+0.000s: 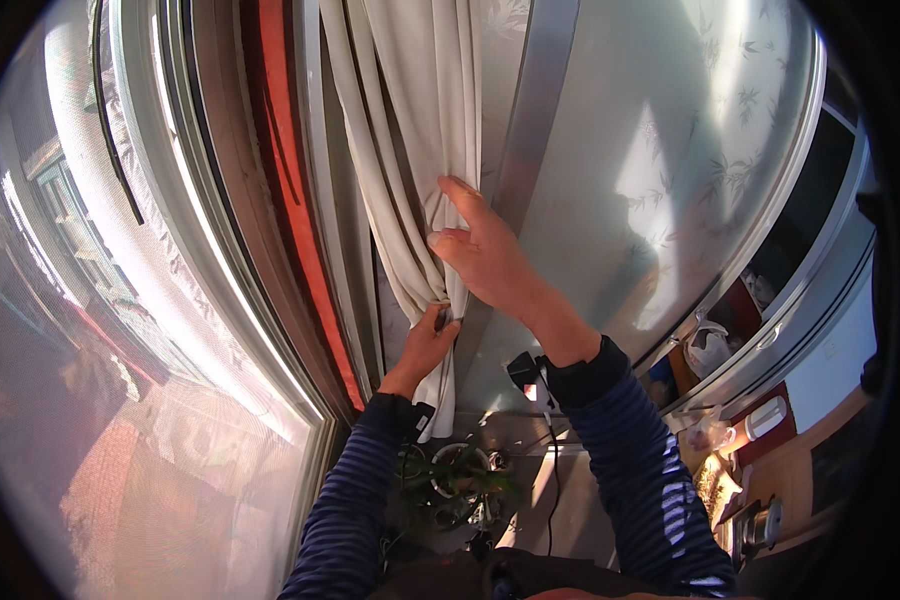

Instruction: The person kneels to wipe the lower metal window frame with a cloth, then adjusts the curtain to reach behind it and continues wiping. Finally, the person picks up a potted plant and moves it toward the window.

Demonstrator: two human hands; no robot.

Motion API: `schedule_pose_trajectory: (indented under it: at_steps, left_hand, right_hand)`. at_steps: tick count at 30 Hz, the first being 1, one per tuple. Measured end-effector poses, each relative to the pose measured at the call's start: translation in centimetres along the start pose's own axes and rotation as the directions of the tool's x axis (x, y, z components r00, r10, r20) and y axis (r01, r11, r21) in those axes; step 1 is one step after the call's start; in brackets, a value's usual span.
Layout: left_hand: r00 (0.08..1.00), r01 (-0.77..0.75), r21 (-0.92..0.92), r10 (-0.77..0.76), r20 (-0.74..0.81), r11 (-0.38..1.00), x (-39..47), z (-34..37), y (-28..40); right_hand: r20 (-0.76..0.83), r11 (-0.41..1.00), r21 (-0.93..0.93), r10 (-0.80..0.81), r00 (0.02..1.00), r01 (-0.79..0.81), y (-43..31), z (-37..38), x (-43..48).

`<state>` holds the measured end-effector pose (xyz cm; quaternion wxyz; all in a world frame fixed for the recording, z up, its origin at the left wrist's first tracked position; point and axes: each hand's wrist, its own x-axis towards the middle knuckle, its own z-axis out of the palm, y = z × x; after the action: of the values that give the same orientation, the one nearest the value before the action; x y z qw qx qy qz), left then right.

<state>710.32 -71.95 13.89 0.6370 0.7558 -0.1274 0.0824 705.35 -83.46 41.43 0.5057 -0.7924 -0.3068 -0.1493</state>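
Observation:
A cream curtain (412, 150) hangs in long folds in front of me, gathered narrow at its lower part. My left hand (424, 345) pinches the gathered cloth low down, its thumb and fingertips closed on the fabric. Higher up and to the right, my right hand (487, 262) lies at the curtain's right edge with thumb and forefinger spread apart; it touches or nearly touches the folds, and its other fingers are partly hidden. Below my left hand the curtain's lower end (439, 405) hangs loose.
A screened window (157, 420) stands at the left, beside a red vertical strip (289, 195). Frosted glass with a leaf pattern (607, 172) fills the right side. Potted plants (461, 472) and a black cable (553, 487) are below. A metal pot (761, 525) sits at the lower right.

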Motion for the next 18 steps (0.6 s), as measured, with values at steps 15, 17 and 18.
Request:
schedule_pose_trajectory:
  at_steps: [15,17,18]
  left_hand:
    - [1.000,0.002,-0.020,-0.002,-0.012,1.000,-2.2,-4.9,0.9]
    - [0.988,0.071,-0.176,-0.093,-0.121,0.982,-2.2,-5.3,1.6]
    - [0.967,-0.060,-0.231,-0.001,-0.256,0.971,-2.1,-5.1,2.2]
  right_hand:
    - [-0.381,0.964,-0.265,-0.105,0.918,0.000,4.3,4.9,2.7]
    - [-0.392,0.967,-0.255,-0.117,0.912,0.014,4.5,4.7,2.6]
    - [-0.405,0.973,-0.226,-0.135,0.904,0.044,4.6,4.6,2.6]
